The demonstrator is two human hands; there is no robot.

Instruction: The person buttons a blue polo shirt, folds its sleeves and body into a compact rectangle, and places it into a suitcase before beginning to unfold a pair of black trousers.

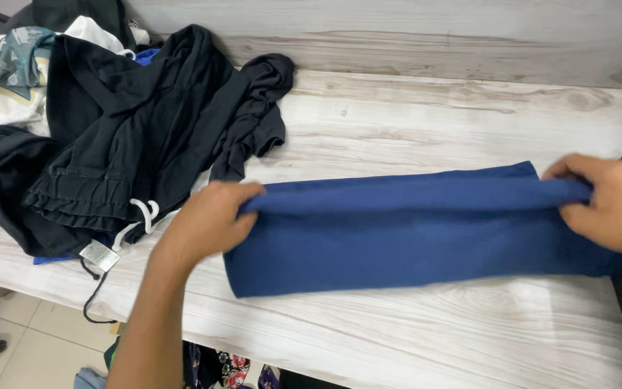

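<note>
Now both hands, left hand [206,220] and right hand [610,205], pinch the blue cloth's [412,234] folded top edge near the worktop's [426,122] front edge, where uneven tension could skew the fold.

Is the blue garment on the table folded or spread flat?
Folded: the blue garment lies as a doubled band, its top edge pinched by the left hand and right hand.

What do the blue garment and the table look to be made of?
Blue garment: soft matte knit, probably cotton jersey; it folds limply in both hands with no sheen. Table: whitewashed wood or wood-look laminate; grey grain and knots show, but the smooth finish leaves it open.
</note>
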